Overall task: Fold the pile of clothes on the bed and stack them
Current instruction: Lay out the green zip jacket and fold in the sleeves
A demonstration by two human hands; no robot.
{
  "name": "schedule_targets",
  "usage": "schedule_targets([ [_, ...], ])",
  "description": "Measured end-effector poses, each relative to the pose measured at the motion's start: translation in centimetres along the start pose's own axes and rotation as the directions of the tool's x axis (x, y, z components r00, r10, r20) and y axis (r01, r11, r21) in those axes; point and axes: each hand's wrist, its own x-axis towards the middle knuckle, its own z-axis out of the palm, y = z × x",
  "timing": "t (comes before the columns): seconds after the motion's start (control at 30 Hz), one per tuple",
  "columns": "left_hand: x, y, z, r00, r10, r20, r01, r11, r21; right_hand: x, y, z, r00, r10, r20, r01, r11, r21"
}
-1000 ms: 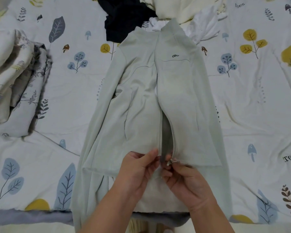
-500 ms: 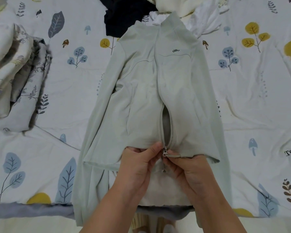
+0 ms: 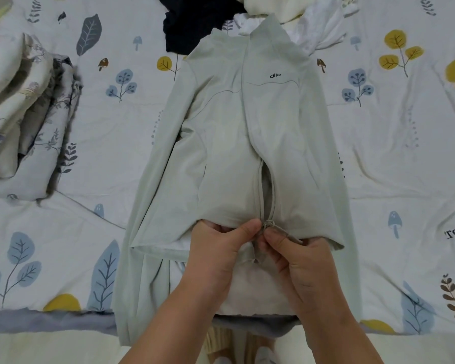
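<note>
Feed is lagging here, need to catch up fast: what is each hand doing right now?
Left hand: closed, pinching the jacket hem beside the zipper.
Right hand: closed, pinching the zipper pull at the hem.

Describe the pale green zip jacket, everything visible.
The jacket is pale sage green, of soft, smooth-looking knit, with a stand collar, long sleeves and a small dark chest logo. It lies front up on the patterned bed sheet, collar toward the clothes pile. Its zip gapes near the hem, where the left hand and right hand pinch the zip's bottom end.
</note>
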Motion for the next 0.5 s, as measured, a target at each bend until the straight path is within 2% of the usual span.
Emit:
schedule_targets([
  [0.23,-0.2,0.3,-0.2,0.997,0.013,0.078,-0.03,0.975,0.222,-0.2,-0.1,0.3,0.996,0.08,-0.029,-0.073,0.977,0.201],
  [0.33,-0.1,0.4,-0.3,0.985,-0.063,0.159,0.037,0.986,0.161,-0.2,-0.2,0.4,0.988,0.155,0.003,-0.147,0.934,0.326],
  [0.4,-0.1,0.3,-0.5,0.983,-0.094,0.155,0.079,0.992,0.098,0.0,-0.6,0.2,0.985,0.164,0.055,-0.172,0.96,0.223],
  [0.5,-0.3,-0.1,-0.9,0.989,-0.12,0.089,0.11,0.988,0.108,0.3,-1.0,-0.2,0.988,0.151,0.035,-0.145,0.979,-0.144],
])
